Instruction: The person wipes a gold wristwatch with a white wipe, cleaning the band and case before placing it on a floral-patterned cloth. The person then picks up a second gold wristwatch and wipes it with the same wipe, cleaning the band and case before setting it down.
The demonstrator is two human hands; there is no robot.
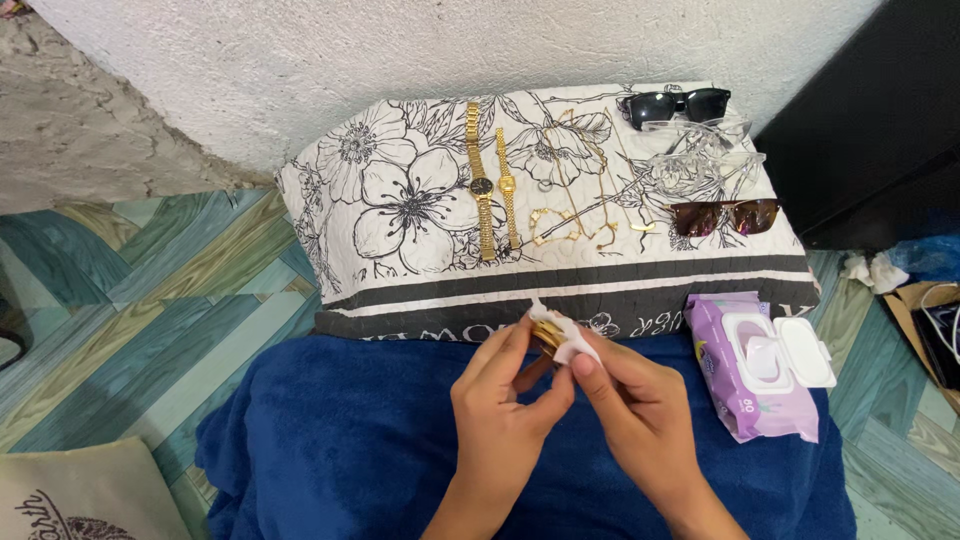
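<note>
Gold piece [546, 336], small and shiny, sits pinched between my two hands just above the blue blanket [380, 440] on my lap, right at the near edge of the floral cushion [400, 200]. My left hand [505, 400] closes its fingertips on the piece from below, and my right hand [635, 400] presses a white wipe [572, 345] against it with thumb and forefinger, so both hands are shut around the same small bundle. I cannot tell what kind of jewellery it is, since the wipe hides most of it. On the cushion lie two gold watches [490, 185] near the middle, thin gold chains [585, 215] just beside them, and three pairs of glasses [705, 160] along the right edge. A purple wipe pack [765, 365] with its lid open rests on the blanket near the cushion's near right corner. I judge the piece could slip out of the damp wipe and sink into the blanket folds, because my hold is only at the fingertips. Left open, the pack could dry out.
</note>
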